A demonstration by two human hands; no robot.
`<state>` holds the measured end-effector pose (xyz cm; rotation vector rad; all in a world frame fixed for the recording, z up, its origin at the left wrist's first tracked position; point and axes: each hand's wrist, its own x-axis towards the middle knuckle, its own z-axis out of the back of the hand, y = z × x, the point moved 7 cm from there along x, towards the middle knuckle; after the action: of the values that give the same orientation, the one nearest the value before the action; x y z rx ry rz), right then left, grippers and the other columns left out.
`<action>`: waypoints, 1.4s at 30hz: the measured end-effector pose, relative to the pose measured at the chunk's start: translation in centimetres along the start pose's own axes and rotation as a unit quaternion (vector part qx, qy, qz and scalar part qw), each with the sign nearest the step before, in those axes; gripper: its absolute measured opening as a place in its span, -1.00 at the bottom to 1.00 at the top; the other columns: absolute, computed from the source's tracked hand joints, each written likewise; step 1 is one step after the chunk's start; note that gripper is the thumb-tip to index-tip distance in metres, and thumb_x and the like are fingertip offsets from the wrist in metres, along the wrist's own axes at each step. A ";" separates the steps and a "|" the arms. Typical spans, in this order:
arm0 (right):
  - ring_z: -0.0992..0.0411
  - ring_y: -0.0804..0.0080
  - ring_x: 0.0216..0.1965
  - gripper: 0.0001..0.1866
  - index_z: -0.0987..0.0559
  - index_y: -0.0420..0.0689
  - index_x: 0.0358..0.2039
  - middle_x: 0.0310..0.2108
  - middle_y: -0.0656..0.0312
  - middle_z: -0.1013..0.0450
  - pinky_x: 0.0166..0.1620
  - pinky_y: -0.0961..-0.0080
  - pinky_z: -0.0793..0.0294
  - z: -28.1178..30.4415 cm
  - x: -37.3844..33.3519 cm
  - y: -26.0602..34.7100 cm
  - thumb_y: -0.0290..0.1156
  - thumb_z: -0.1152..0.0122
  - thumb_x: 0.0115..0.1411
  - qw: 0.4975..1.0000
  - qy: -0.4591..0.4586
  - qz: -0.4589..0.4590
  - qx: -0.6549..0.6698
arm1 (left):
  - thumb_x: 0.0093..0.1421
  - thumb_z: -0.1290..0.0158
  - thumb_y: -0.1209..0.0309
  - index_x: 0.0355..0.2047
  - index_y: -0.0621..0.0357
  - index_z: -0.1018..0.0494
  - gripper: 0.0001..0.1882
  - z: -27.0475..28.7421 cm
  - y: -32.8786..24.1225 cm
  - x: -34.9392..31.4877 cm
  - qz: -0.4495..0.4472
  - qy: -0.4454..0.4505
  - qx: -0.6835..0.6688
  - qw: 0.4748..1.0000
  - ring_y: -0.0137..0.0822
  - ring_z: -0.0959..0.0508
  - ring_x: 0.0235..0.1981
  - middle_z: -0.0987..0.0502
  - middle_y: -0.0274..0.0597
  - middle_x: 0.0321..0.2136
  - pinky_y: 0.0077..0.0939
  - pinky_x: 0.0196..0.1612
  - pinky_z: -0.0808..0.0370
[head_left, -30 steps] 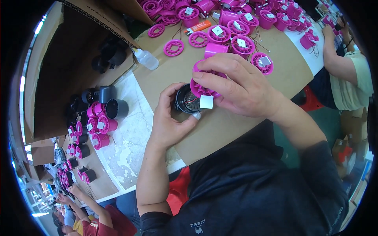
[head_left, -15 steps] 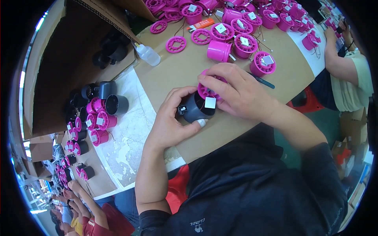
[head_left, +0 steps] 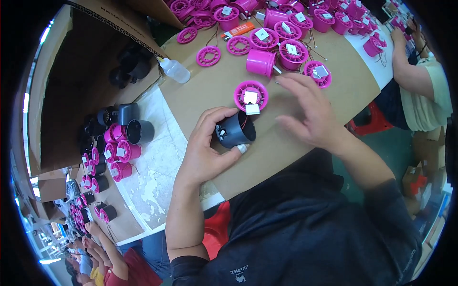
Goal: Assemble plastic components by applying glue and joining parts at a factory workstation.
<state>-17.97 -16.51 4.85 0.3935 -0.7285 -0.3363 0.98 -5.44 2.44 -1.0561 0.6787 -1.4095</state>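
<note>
My left hand point(head_left: 210, 145) is wrapped round a black cylindrical housing point(head_left: 233, 131), which lies tilted with its open end to the right. A small black fitting sits on its side, and thin wires show inside its mouth. Just beyond it, on the brown cardboard, rests a pink ribbed spool-like part point(head_left: 250, 90) bearing white square pieces, one hanging at its near edge. My right hand point(head_left: 310, 112) hovers to the right of both, thumb and fingers apart, with nothing visible between them. It covers the spot where a dark slim tool lay.
Many pink spools point(head_left: 261, 63) with wires crowd the far side, beside loose pink rings point(head_left: 208, 56) and an orange packet point(head_left: 238, 31). A clear squeeze bottle point(head_left: 175, 71) stands by a large cardboard box point(head_left: 52, 95). Black housings point(head_left: 140, 131) and pink spools sit left. Other people work on both sides.
My right hand has let go of the pink spool and moved right, its fingers opening. The spool now stands just beyond the black housing. My left hand keeps its hold.
</note>
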 end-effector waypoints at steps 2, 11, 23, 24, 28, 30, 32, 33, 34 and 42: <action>-0.44 0.15 0.03 -0.40 -0.45 -0.15 0.20 0.11 0.06 -0.40 0.09 0.37 -0.47 1.1 -1.0 -0.8 -0.31 -0.36 0.15 0.999 -0.012 -0.016 -0.037 | -0.14 -0.24 0.54 0.13 0.13 -0.44 -0.29 -0.2 -0.1 0.1 -0.003 0.000 -0.002 1.000 -0.15 -0.52 -0.02 -0.48 -0.11 0.01 -0.38 0.04 -0.45; -0.46 0.24 -0.19 -0.72 -0.57 -0.17 -0.07 -0.13 0.16 -0.48 -0.10 0.42 -0.47 1.7 -1.7 -3.3 -0.52 -0.26 0.17 0.960 0.107 -0.091 -0.244 | -0.11 -0.27 0.54 0.13 0.11 -0.44 -0.31 -0.3 0.0 -0.1 -0.006 -0.012 0.004 1.000 -0.12 -0.51 0.00 -0.47 -0.10 0.03 -0.36 0.06 -0.44; -0.43 0.35 -0.38 -0.77 -0.57 -0.17 -0.19 -0.20 0.21 -0.44 -0.31 0.49 -0.45 1.9 0.4 2.4 -0.59 -0.29 0.11 0.998 0.061 0.008 -0.015 | -0.13 -0.27 0.55 0.14 0.11 -0.44 -0.29 -0.4 -0.1 0.0 -0.011 -0.009 0.013 1.000 -0.12 -0.50 0.01 -0.46 -0.10 0.04 -0.37 0.06 -0.43; -0.42 0.35 -0.39 -0.77 -0.57 -0.17 -0.19 -0.21 0.21 -0.44 -0.33 0.50 -0.44 1.4 0.9 3.2 -0.59 -0.29 0.10 0.998 0.058 0.031 -0.019 | -0.14 -0.27 0.55 0.14 0.11 -0.44 -0.28 -0.4 -0.1 -0.1 -0.011 -0.010 0.014 1.000 -0.12 -0.50 0.01 -0.46 -0.10 0.04 -0.37 0.05 -0.44; -0.42 0.36 -0.42 -0.77 -0.56 -0.15 -0.20 -0.23 0.22 -0.43 -0.36 0.51 -0.43 0.4 2.1 4.7 -0.59 -0.28 0.09 0.994 0.067 0.078 -0.039 | -0.15 -0.27 0.56 0.15 0.11 -0.44 -0.27 -0.5 -0.2 -0.1 -0.014 -0.012 0.018 1.000 -0.12 -0.50 0.01 -0.46 -0.10 0.04 -0.36 0.05 -0.45; -0.42 0.35 -0.43 -0.78 -0.55 -0.14 -0.22 -0.25 0.23 -0.42 -0.36 0.50 -0.43 0.0 2.4 5.0 -0.57 -0.27 0.08 0.990 0.101 0.082 -0.059 | -0.16 -0.27 0.56 0.15 0.11 -0.44 -0.26 -0.6 -0.4 0.0 -0.018 -0.014 0.021 1.000 -0.12 -0.50 0.02 -0.45 -0.10 0.04 -0.35 0.05 -0.46; -0.43 0.35 -0.43 -0.79 -0.55 -0.13 -0.23 -0.26 0.23 -0.42 -0.36 0.49 -0.43 -0.1 2.8 5.2 -0.56 -0.27 0.07 0.987 0.118 0.083 -0.068 | -0.16 -0.27 0.57 0.15 0.11 -0.44 -0.26 -0.6 -0.5 0.0 -0.019 -0.014 0.023 0.999 -0.11 -0.50 0.02 -0.45 -0.10 0.04 -0.34 0.05 -0.47; -0.43 0.34 -0.43 -0.80 -0.54 -0.13 -0.24 -0.27 0.23 -0.41 -0.36 0.49 -0.44 -0.1 3.0 5.4 -0.55 -0.26 0.07 0.985 0.132 0.084 -0.080 | -0.17 -0.27 0.57 0.15 0.11 -0.44 -0.26 -0.6 -0.5 0.0 -0.023 -0.015 0.028 0.999 -0.11 -0.50 0.02 -0.46 -0.10 0.04 -0.34 0.06 -0.47; -0.44 0.34 -0.43 -0.81 -0.54 -0.13 -0.26 -0.28 0.22 -0.40 -0.36 0.49 -0.44 -0.1 3.2 5.6 -0.54 -0.25 0.07 0.982 0.145 0.085 -0.091 | -0.17 -0.27 0.58 0.15 0.11 -0.44 -0.25 -0.6 -0.6 0.0 -0.027 -0.015 0.034 0.999 -0.10 -0.50 0.02 -0.46 -0.09 0.04 -0.33 0.06 -0.47; -0.46 0.32 -0.43 -0.85 -0.51 -0.14 -0.31 -0.32 0.21 -0.38 -0.36 0.47 -0.46 0.5 4.8 6.6 -0.50 -0.22 0.07 0.966 0.210 0.084 -0.125 | -0.18 -0.26 0.60 0.14 0.10 -0.46 -0.25 -0.8 -1.0 -0.1 -0.038 -0.013 0.058 0.998 -0.07 -0.50 0.04 -0.46 -0.09 0.04 -0.29 0.08 -0.48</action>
<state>-13.93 -12.86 10.98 0.1520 -0.2957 -0.1724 -0.21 -5.31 2.97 -1.0151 0.5360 -1.4795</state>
